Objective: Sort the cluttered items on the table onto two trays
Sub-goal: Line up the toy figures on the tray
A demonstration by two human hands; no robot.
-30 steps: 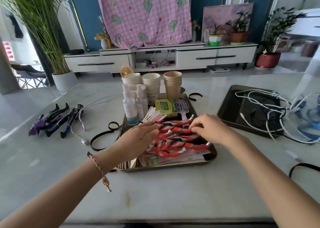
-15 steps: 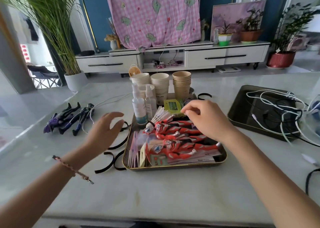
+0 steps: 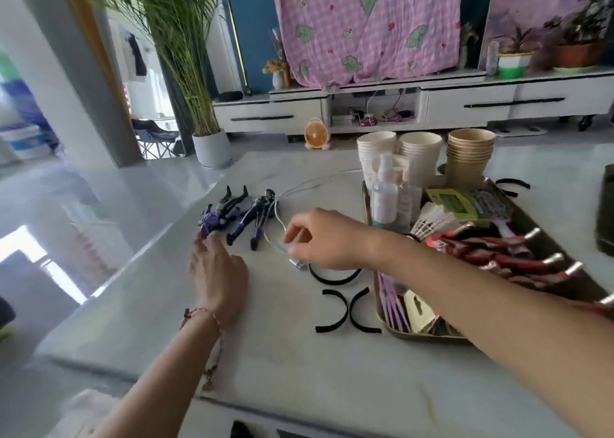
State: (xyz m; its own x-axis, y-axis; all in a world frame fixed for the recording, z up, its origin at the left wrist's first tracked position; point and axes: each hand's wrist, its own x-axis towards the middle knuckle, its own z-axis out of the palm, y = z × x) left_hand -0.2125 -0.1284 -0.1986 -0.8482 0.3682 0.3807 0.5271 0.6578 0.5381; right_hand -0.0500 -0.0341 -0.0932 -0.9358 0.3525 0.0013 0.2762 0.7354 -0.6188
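Head view: left hand (image 3: 217,268), fingers spread and empty, touches the purple toy figure (image 3: 216,216) at its fingertips; right hand (image 3: 319,239), loosely curled and holding nothing, hovers over the white cable (image 3: 279,230). Risk: cable snagging the adjacent dark figure (image 3: 257,216), dragging it from the tray (image 3: 382,318)

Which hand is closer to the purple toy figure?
Left. The left hand has its fingertips at the purple toy figure; the right hand hovers farther right, over the white cable.

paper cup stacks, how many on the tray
3, in a row along the far end of the gold metal tray: two white paper cup stacks and a brown paper cup stack on the right. None looks hidden.
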